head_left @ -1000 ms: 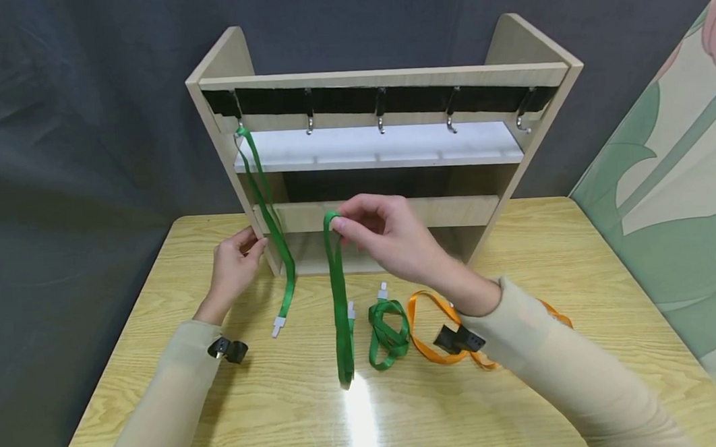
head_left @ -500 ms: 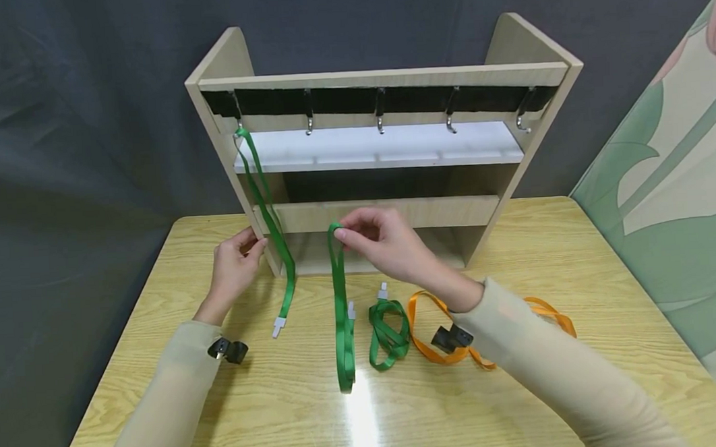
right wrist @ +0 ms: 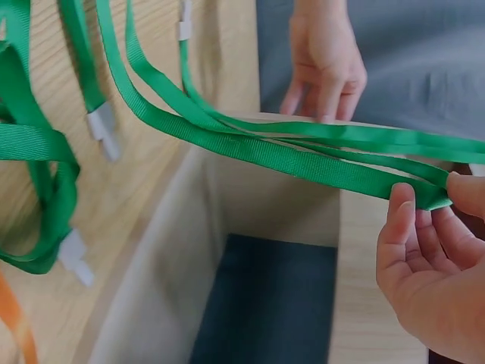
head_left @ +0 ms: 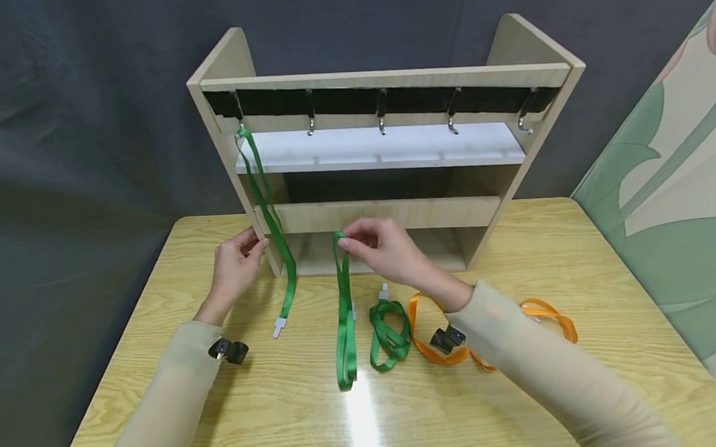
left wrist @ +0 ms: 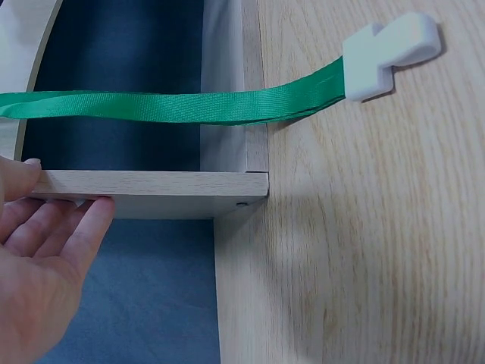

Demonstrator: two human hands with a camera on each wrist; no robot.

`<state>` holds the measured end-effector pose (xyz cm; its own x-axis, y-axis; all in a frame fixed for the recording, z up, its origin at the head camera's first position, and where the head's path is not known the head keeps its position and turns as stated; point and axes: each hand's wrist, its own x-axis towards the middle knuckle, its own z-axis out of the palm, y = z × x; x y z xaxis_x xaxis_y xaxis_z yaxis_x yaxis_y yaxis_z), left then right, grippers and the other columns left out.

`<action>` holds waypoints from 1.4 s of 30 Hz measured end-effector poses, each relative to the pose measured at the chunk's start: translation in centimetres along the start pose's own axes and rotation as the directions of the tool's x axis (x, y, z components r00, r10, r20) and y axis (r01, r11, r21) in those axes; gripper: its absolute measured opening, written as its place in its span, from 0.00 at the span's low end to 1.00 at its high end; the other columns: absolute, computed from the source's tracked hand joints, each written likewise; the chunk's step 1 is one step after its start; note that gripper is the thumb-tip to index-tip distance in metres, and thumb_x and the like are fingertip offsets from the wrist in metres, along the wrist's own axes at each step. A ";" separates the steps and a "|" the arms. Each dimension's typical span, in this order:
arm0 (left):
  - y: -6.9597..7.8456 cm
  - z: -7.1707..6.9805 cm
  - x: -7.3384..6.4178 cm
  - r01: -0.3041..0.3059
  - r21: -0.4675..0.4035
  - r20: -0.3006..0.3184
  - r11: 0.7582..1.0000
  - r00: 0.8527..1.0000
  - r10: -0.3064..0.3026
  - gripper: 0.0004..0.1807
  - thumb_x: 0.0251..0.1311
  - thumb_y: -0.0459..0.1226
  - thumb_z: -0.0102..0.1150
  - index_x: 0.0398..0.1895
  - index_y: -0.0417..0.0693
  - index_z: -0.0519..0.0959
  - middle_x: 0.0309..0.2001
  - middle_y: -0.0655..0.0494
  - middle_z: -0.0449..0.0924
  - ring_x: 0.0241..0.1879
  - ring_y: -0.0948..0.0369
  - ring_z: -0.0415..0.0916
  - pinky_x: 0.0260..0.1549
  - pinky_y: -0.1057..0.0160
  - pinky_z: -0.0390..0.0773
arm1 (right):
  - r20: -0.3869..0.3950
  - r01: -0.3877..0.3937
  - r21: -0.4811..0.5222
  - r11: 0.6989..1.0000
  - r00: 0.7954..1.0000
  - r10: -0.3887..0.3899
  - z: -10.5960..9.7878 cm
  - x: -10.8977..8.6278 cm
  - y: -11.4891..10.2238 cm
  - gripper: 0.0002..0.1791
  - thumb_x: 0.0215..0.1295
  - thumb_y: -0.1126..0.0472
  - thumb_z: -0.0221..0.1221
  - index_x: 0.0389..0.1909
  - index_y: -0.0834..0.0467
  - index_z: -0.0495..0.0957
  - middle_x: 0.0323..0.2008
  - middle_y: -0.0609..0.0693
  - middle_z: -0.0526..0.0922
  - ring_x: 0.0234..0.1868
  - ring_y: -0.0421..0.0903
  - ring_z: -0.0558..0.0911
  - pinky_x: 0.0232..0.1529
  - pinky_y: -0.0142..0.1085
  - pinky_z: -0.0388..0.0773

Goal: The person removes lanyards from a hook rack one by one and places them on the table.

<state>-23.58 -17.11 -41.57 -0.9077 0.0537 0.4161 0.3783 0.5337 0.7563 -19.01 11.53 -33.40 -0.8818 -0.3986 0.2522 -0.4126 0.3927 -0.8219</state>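
Note:
My right hand (head_left: 386,249) pinches a green lanyard (head_left: 345,332) by the top of its loop, in front of the rack's lower part. Its doubled strap hangs down, with a white clip partly hidden behind it. In the right wrist view, thumb and fingers (right wrist: 403,220) press the strap's fold between them. My left hand (head_left: 234,267) grips the side panel (left wrist: 151,183) of the wooden rack, thumb on one face and fingers on the other. Beside that hand, another green lanyard (head_left: 281,248) hangs from the leftmost hook, its white clip (left wrist: 369,64) low over the table.
A third green lanyard (head_left: 390,336) lies coiled on the table (head_left: 270,403). Orange lanyards (head_left: 428,348) lie to its right, partly under my right forearm. Along the rack's black strip, several metal hooks (head_left: 382,124) stick out without lanyards. A dark curtain (head_left: 86,130) stands behind.
My right hand has moved down and slightly right with the green lanyard, whose strap has turned a little. My left hand has stayed on the rack's side panel.

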 end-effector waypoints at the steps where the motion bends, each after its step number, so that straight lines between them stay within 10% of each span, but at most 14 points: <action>1: 0.0 0.0 0.0 0.001 -0.003 0.000 1.000 1.000 -0.001 0.15 0.66 0.32 0.57 0.54 0.36 0.78 0.47 0.42 0.81 0.43 0.54 0.80 0.33 0.73 0.77 | 0.002 -0.002 -0.005 1.000 1.000 0.002 0.1 0.0 0.3 0.08 0.67 0.61 0.59 0.41 0.61 0.82 0.30 0.50 0.82 0.28 0.43 0.79 0.27 0.37 0.76; 25: 0.0 0.1 -0.1 0.029 -0.019 0.009 0.999 1.000 -0.029 0.17 0.67 0.34 0.56 0.56 0.37 0.77 0.48 0.43 0.81 0.43 0.54 0.79 0.33 0.75 0.76 | 0.060 0.002 -0.156 0.988 0.998 0.007 2.6 -1.2 4.4 0.07 0.67 0.59 0.60 0.39 0.57 0.82 0.32 0.43 0.82 0.33 0.38 0.80 0.34 0.31 0.78; 42: 0.1 0.1 -0.1 0.022 -0.012 0.002 1.000 1.000 -0.022 0.16 0.67 0.34 0.56 0.55 0.37 0.78 0.46 0.43 0.81 0.42 0.54 0.80 0.32 0.75 0.76 | 0.312 0.110 -0.250 0.962 0.950 -0.027 4.0 -3.5 6.3 0.06 0.67 0.61 0.60 0.40 0.58 0.82 0.31 0.43 0.82 0.31 0.36 0.78 0.32 0.30 0.76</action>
<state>-23.48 -17.00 -41.62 -0.9163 0.0437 0.3981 0.3602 0.5246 0.7714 -17.63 12.10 -41.45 -0.7548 -0.6480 0.1021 -0.5509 0.5416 -0.6349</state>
